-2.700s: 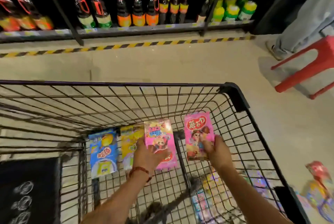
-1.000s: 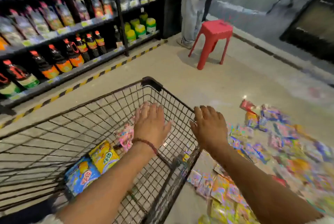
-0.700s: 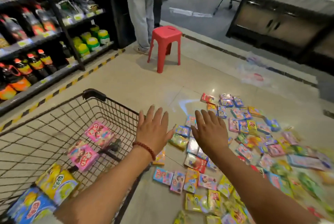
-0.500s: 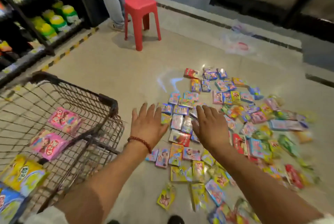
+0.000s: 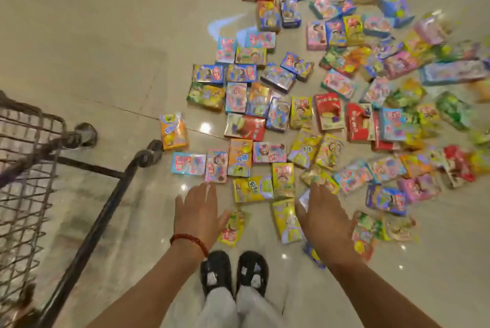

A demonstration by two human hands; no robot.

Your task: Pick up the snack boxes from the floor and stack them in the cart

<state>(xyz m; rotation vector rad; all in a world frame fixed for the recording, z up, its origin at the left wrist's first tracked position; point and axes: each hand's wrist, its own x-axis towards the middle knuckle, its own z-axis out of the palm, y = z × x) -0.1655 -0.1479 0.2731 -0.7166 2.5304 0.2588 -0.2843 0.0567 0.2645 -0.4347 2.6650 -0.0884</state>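
Glossy floor [image 5: 106,36], crowded snack boxes [image 5: 265,121]: left hand [image 5: 197,211], right hand [image 5: 322,217] both spread, empty; overlapped boxes may slip, feet may crush nearest

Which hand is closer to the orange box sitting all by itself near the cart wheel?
Left. The left hand hovers just below and right of the orange box; the right hand is much farther right.

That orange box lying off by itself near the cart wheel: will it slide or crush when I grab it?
The orange box looks like thin printed card, so probably light and stiff, though a hard squeeze may dent it. It lies flat on the glossy floor, so a push would likely slide it, not tip it. Nothing touches it, leaving its edges free.
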